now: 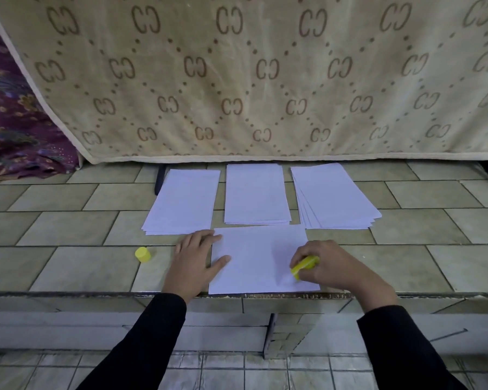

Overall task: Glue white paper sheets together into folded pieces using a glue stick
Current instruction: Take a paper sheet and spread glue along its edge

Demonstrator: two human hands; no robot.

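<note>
Three stacks of white paper lie in a row at the back of the tiled worktop [68,226]: the left stack [182,202], the middle stack [255,194] and the right stack [333,197], whose sheets are fanned at the edges. In front of them, at the near edge, lies a single flat sheet [254,263]. The left hand [195,260] rests flat with straight fingers on the sheet's left edge. The right hand [324,266] has its grip curled round a yellow glue stick [304,264], tip down on the right part of the sheet — most of the stick is hidden by the fingers, and no label can be read. Its round yellow cap [143,254] stands on the tiles to the left, apart from the paper. Behind hangs a beige cloth [237,80] printed with repeated paired "CC" letters and dotted diamonds — beside it is a purple patterned fabric [14,122], cut off at the left. Both sleeves are black.
</note>
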